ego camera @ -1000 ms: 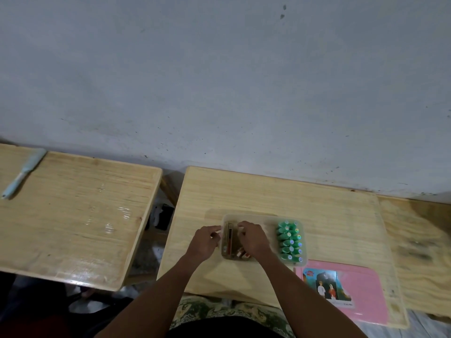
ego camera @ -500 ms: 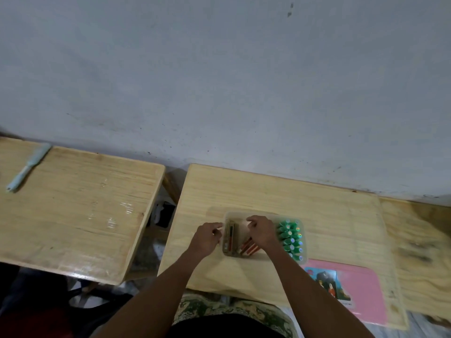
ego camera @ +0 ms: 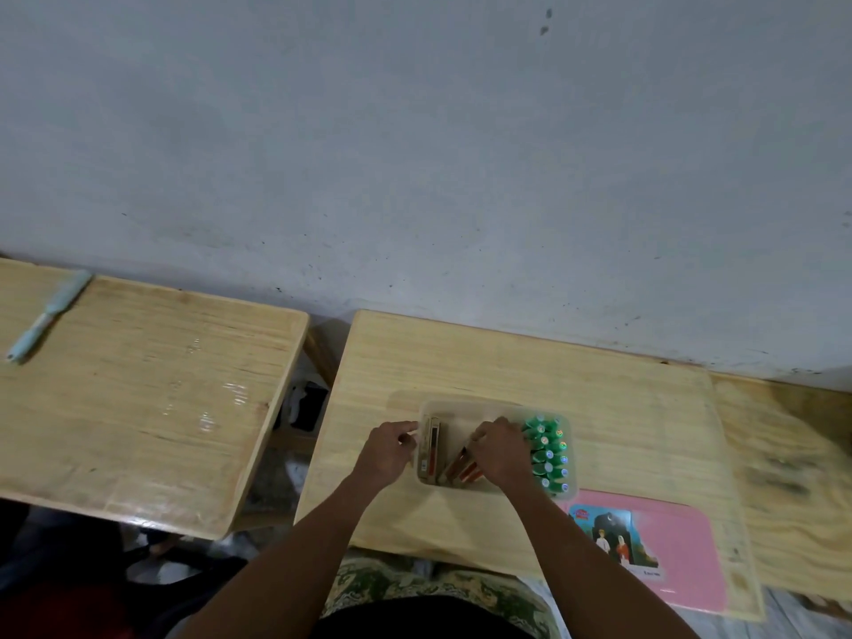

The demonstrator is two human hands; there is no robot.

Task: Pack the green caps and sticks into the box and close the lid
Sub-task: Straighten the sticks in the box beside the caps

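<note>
A clear plastic box (ego camera: 465, 405) sits on the middle wooden table. Several green caps (ego camera: 548, 454) stand in rows at its right end. Reddish-brown sticks (ego camera: 463, 468) lie slanted in the middle, and a few more sticks (ego camera: 431, 447) lie along the left wall. My right hand (ego camera: 500, 454) is inside the box, fingers curled over the slanted sticks, beside the caps. My left hand (ego camera: 389, 451) pinches the box's left rim. The pink lid (ego camera: 682, 551) with a picture label lies flat to the right front of the box.
A second wooden table (ego camera: 138, 398) stands to the left across a gap, with a pale blue tool (ego camera: 46, 318) at its far corner. A third wooden surface (ego camera: 793, 477) adjoins on the right. The grey wall (ego camera: 415, 154) runs behind all three.
My right hand has shifted right inside the box toward the green caps, uncovering the slanted sticks. My left hand stays at the left rim. The view has tilted slightly.
</note>
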